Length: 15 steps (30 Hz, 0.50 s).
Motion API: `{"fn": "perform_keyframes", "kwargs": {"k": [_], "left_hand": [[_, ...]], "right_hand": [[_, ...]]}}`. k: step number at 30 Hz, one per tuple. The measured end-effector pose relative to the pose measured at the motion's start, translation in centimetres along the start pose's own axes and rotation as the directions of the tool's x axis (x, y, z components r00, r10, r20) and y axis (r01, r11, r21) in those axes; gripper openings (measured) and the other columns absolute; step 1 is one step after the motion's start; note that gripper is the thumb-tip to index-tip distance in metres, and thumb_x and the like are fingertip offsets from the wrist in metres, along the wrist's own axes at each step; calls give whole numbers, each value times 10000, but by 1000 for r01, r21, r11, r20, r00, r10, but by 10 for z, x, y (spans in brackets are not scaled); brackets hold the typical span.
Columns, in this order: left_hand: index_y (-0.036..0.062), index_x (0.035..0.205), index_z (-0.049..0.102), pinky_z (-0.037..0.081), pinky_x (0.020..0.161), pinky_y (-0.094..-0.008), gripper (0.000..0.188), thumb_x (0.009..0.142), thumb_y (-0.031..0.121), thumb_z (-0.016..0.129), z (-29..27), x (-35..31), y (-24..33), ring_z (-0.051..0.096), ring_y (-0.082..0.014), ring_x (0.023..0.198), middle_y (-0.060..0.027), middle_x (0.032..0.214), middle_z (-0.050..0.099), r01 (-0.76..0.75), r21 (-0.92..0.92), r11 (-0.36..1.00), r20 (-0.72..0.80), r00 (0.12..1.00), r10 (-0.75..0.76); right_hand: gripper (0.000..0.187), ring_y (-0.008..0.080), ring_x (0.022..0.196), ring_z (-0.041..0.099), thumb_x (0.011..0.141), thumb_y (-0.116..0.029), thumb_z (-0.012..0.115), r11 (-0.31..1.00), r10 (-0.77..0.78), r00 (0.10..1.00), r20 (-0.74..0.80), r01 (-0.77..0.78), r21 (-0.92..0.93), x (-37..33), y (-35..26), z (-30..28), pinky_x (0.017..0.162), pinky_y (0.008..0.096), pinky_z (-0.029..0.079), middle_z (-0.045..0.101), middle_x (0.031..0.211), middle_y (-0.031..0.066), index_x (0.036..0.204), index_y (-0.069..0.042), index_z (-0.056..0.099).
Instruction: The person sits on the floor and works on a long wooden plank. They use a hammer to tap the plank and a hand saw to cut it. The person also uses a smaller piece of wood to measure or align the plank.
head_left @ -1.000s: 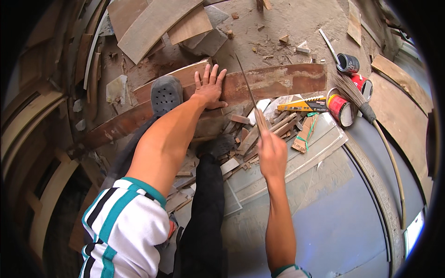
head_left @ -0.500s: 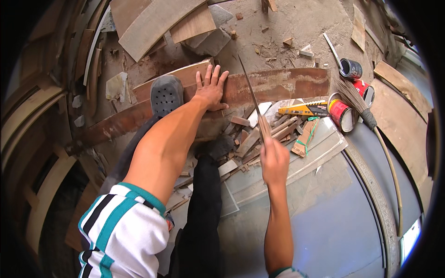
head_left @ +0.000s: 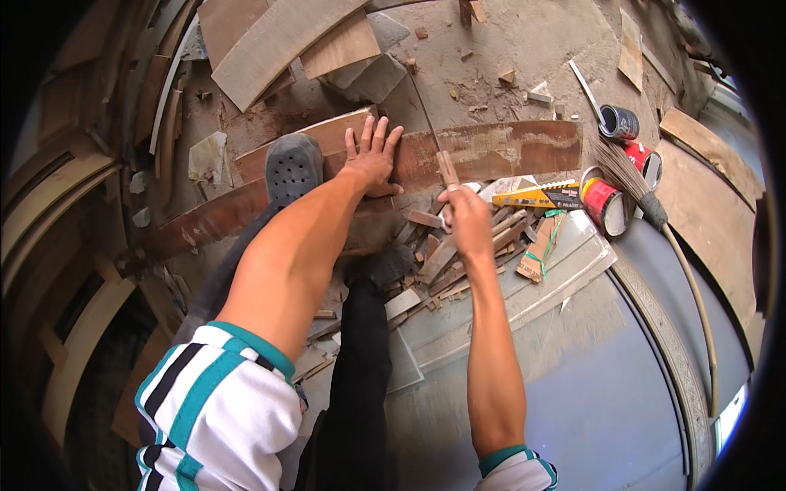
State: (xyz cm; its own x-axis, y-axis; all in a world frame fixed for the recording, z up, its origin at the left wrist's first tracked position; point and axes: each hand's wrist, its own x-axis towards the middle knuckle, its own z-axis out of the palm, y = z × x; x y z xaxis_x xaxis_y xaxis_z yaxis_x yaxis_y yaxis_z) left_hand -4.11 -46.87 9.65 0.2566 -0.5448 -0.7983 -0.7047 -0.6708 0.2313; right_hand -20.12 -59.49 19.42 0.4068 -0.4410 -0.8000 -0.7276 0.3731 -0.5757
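Observation:
A long reddish-brown wooden plank (head_left: pixel 524 151), worn and stained, lies crosswise ahead of me. My left hand (head_left: pixel 375 159) presses flat on it with the fingers spread. My foot in a grey clog (head_left: pixel 293 168) rests on the plank to the left of that hand. My right hand (head_left: pixel 468 214) is closed round the wooden handle of a handsaw (head_left: pixel 447 168). Seen nearly edge-on, the thin dark blade crosses the plank just right of my left hand and points away from me. Whether its teeth have cut into the wood is hidden.
Wood offcuts (head_left: pixel 442 258) and a yellow-and-black packet (head_left: pixel 536 196) lie by my right hand. Farther right are paint cans (head_left: pixel 604 200) and a long-handled broom (head_left: pixel 679 254). Boards (head_left: pixel 282 49) rest on a stone block (head_left: pixel 360 82) beyond the plank. Grey sheets (head_left: pixel 532 385) spread near me.
My right hand has pushed the saw forward, away from me and slightly left, bringing its handle close to the plank. The left hand and the foot stay in place.

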Motion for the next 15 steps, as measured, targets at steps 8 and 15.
{"fn": "perform_keyframes", "kwargs": {"k": [8, 15], "left_hand": [[150, 1605, -35, -46, 1171, -683, 1325, 700, 586, 828, -7, -1, 5, -159, -423, 1521, -203, 1664, -92, -15, -5, 1000, 17, 1000, 15], [175, 1612, -8, -58, 1164, -690, 1293, 709, 572, 827, 1, 1, 0, -152, -395, 1531, -171, 1677, -86, -7, -14, 1000, -25, 1000, 6]], "right_hand": [[521, 173, 532, 499, 971, -438, 505, 967, 116, 980, -162, -149, -209, 15, -32, 10, 530, 340, 388, 542, 590, 59, 741, 13, 627], [586, 111, 412, 385, 1024, -460, 514, 962, 113, 974, -194, -156, -223, -96, -32, -23, 421, 298, 278, 450, 491, -9, 626, -33, 565]]}}
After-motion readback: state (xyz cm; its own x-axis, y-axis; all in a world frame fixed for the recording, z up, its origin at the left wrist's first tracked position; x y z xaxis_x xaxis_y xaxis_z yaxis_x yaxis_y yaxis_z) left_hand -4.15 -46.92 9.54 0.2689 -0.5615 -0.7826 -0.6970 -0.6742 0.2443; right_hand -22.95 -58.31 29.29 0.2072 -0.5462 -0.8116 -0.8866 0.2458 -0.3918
